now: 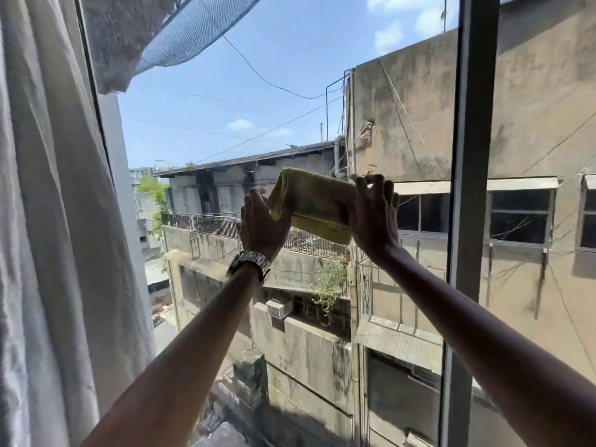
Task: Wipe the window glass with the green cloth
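Reaching up toward the window glass (290, 91), both bare arms hold a folded green cloth (317, 203) between them, well left of the dark window frame (472, 188). At the cloth's left end, the left hand (263, 222) cups it with its palm and wears a metal watch (250, 264) just below at the wrist. At the cloth's right end, the right hand (374, 214) pinches it with its fingers curled over the top edge. Far left of the cloth hangs a white curtain (48, 221).
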The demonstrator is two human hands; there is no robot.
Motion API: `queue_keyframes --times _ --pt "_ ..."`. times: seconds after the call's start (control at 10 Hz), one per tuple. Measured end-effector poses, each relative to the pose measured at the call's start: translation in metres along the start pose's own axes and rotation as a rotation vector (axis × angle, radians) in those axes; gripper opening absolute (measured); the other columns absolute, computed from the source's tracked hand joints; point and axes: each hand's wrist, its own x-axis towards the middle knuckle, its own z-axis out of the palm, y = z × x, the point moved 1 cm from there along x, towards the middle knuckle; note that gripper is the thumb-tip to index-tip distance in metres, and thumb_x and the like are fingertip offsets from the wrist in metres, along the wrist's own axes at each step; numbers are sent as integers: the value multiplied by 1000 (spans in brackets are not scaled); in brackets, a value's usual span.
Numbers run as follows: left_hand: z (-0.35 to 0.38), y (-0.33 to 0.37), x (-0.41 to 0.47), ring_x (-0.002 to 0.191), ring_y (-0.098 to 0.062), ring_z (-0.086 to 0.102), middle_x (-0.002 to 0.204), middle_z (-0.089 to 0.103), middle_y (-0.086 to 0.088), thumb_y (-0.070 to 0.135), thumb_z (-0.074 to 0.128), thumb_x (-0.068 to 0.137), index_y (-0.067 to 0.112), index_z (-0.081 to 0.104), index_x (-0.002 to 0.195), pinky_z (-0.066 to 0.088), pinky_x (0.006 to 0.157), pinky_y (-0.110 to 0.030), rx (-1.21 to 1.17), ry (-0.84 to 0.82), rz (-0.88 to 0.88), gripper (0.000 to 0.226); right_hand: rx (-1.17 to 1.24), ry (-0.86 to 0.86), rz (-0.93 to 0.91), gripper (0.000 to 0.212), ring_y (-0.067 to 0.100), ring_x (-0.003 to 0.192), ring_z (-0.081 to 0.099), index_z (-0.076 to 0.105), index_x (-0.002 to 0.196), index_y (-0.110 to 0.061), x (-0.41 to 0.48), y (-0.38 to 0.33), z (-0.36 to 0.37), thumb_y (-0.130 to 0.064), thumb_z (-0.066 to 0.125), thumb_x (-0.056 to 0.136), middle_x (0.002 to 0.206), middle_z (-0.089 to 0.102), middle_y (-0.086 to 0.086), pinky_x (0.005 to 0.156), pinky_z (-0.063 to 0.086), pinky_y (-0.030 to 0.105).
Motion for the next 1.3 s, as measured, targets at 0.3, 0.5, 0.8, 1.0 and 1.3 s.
queue_keyframes --times 0.3,0.5,0.8,1.0,1.3 --pt "49 -108 -170 96 -30 65 108 69 -23 38 55 89 -1 63 107 53 83 -43 -95 -258 -241 44 173 -240 186 32 30 95 60 59 99 -10 -184 40 43 -40 63 91 104 67 15 80 46 40" --pt "70 -254 -469 63 7 56 75 65 2 21 65 93 28 70 81 47 62 -15 -157 -671 -826 15 511 -781 872 35 14 76 64 56 108 -14 -519 88 54 -27 79 85 85 69 1 69 53 31" --pt "3 -343 -863 93 -21 58 92 62 -15 17 60 98 13 62 92 56 97 -59 24 -1101 -1549 7 387 -1286 1863 57 17 63 65 45 133 -8 -917 90 -33 15 64 84 93 66 16 49 55 24" --pt "-28 -370 -995 112 -42 68 116 71 -29 26 61 98 0 66 106 54 96 -48 218 -1289 -1631 28 281 -1445 1807 53 20 80 65 54 114 -22 -1050 82 -67 15 64 78 109 65 17 64 58 31" --pt "-30 -357 -1010 137 -34 51 149 49 -20 36 56 98 2 41 143 43 109 -36 417 -1435 -1553 59 120 -1511 1654 55 32 124 55 44 141 -10 -1066 65 -87 -1 63 90 136 56 20 105 49 45"
